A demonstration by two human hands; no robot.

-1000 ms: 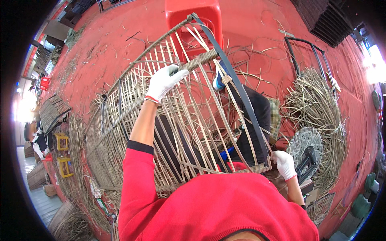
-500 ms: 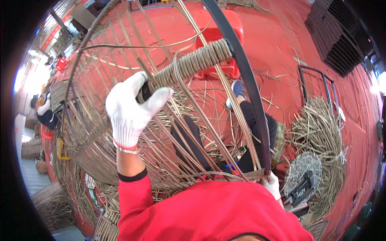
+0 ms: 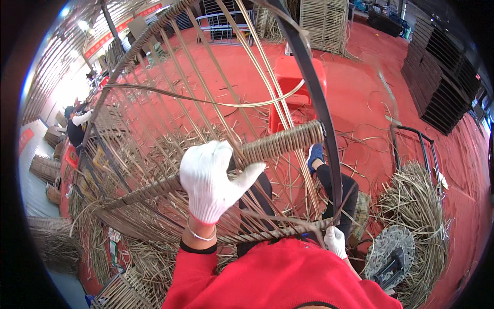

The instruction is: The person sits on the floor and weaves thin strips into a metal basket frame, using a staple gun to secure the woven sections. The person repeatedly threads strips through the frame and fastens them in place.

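Note:
A large dark metal frame (image 3: 321,85), strung with long brown wicker strands (image 3: 198,64), stands tilted in front of me. Its crossbar (image 3: 283,142) is wrapped tightly with brown strand, and a short dark stretch by my hand is bare. My left hand (image 3: 211,177), in a white knit glove, is curled round this crossbar, thumb along its near side. Low at the frame's near right corner is my right hand (image 3: 335,242), also gloved, with its fingers closed; what they pinch is hidden. A loose strand (image 3: 288,219), blurred, runs toward the right hand.
A red plastic stool (image 3: 301,72) stands beyond the frame. On the right lie a heap of strands (image 3: 411,211), a round grey seat-like disc (image 3: 391,255) and a black metal frame (image 3: 411,131). Dark stacked panels (image 3: 437,72) stand far right. Another person (image 3: 76,129) works at far left.
The view has tilted up and shifted, so the frame and both hands appear moved. My left hand stays on the crossbar, the right by the corner. The loose strand near my lap has swung.

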